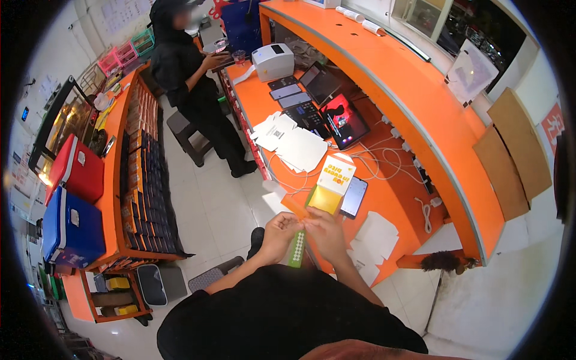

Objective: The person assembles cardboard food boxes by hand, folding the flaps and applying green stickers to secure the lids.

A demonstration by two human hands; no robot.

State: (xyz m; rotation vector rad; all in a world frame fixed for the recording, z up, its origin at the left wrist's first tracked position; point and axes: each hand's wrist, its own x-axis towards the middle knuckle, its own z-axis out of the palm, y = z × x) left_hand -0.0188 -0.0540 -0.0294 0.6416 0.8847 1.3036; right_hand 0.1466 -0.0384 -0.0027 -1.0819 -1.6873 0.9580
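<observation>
My left hand (pixel 279 237) and my right hand (pixel 327 234) meet at the front edge of the orange counter, fingers pinched together. Between their fingertips an orange card strip (pixel 294 207) sticks up. I cannot tell whether it is joined to the carton behind it. That carton (pixel 324 199) stands open, with a white printed lid raised and a yellow inside; my right hand overlaps its near side. Below my fingers shows a green strip with a white pattern (pixel 297 251). A lit phone (pixel 354 197) lies right of the carton.
Flat white carton blanks (pixel 300 147) lie beyond the carton, and more (pixel 373 240) to the right. Farther back are a tablet (pixel 344 121), loose cables and a label printer (pixel 273 62). A raised orange shelf (pixel 414 114) runs along the right. A person in black (pixel 195 90) stands far left.
</observation>
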